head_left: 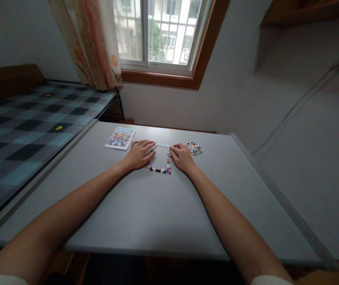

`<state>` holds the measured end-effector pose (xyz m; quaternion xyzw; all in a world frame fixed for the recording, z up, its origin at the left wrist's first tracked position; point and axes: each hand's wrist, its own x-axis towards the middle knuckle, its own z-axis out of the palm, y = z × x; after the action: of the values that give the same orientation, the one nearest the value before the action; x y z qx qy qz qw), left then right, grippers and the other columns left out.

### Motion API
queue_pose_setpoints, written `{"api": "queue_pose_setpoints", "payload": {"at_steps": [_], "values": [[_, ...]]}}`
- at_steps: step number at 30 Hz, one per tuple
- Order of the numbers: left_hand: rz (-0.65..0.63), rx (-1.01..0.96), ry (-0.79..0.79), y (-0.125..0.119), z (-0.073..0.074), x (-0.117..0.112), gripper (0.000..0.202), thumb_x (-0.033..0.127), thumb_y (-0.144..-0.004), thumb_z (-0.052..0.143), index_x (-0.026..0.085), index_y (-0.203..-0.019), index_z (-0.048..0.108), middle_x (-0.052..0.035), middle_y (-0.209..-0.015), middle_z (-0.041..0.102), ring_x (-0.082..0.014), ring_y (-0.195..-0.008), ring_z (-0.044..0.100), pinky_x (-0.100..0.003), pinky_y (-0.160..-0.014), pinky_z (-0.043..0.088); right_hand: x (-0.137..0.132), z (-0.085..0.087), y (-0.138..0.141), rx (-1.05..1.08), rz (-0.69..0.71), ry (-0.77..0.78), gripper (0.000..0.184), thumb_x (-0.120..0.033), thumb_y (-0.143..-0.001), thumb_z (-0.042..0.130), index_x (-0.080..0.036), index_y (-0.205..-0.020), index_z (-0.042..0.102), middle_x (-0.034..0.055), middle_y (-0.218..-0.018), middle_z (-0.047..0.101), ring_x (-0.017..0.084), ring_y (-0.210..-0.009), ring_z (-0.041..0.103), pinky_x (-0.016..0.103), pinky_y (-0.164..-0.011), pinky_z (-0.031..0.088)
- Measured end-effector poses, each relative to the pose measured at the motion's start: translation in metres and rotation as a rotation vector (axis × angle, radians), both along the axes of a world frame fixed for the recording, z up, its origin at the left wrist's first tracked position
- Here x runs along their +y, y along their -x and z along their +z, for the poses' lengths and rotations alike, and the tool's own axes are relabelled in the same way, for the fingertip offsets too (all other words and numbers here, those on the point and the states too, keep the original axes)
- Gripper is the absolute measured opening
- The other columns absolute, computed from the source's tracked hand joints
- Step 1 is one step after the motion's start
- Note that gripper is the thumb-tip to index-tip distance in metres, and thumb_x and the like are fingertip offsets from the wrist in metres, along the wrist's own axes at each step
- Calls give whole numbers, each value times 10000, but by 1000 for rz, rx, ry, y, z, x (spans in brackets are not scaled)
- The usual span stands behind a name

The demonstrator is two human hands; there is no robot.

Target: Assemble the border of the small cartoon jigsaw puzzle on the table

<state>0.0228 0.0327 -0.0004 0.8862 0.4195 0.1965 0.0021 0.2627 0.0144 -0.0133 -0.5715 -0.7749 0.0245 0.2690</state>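
A rectangular border of joined jigsaw puzzle pieces [159,170] lies on the table, its middle showing bare tabletop. My left hand [140,154] rests flat over the border's left side, fingers spread and palm down, hiding part of that edge. At the upper right corner, my right hand [182,156] has its fingers drawn together against the border's pieces. Which single piece they grip is too small to make out. Just beyond the right hand sits a small pile of loose puzzle pieces [195,148]. Left of my left hand lies a colourful picture sheet [120,138] with a white edge.
The light grey table [145,209] has a raised strip [279,198] along its right side. A bed with a checked cover [39,118] stands close on the left. Behind are a barred window [160,35] and a curtain [92,43]. A cable [294,107] hangs along the right wall.
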Motion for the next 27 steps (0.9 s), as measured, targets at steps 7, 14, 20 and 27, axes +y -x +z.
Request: {"api": "queue_pose_setpoints", "payload": {"at_steps": [7, 14, 20, 27], "values": [[-42, 93, 78, 4, -3, -9, 507, 474, -957, 362, 263, -1408, 463, -41, -1471, 476, -274, -1366, 396, -488, -1086, 226, -5, -1, 1, 38, 51, -14, 281, -318, -892, 551, -210, -1087, 722, 93, -1160, 646, 256, -1072, 530, 429, -974, 402], [0, 100, 89, 4, 0, -18, 560, 451, -933, 389, 273, -1464, 391, -34, -1526, 395, -285, -1400, 335, -480, -1101, 219, -12, 1, 3, 24, 48, 8, 285, -321, -878, 572, -214, -1097, 720, 79, -1210, 657, 273, -1119, 516, 459, -988, 385], [14, 88, 92, 2, 2, -19, 525, 423, -924, 396, 260, -1419, 462, -36, -1486, 456, -286, -1388, 350, -486, -1101, 222, -14, 1, 3, 38, 59, 13, 277, -319, -876, 575, -230, -1094, 722, 74, -1224, 661, 263, -1136, 508, 461, -1011, 371], [30, 71, 114, 2, 3, -21, 509, 459, -930, 400, 259, -1386, 506, -42, -1466, 481, -282, -1369, 383, -487, -1101, 237, -15, 2, 3, 28, 54, 14, 285, -325, -880, 564, -226, -1097, 720, 68, -1230, 663, 271, -1139, 508, 468, -1004, 375]]}}
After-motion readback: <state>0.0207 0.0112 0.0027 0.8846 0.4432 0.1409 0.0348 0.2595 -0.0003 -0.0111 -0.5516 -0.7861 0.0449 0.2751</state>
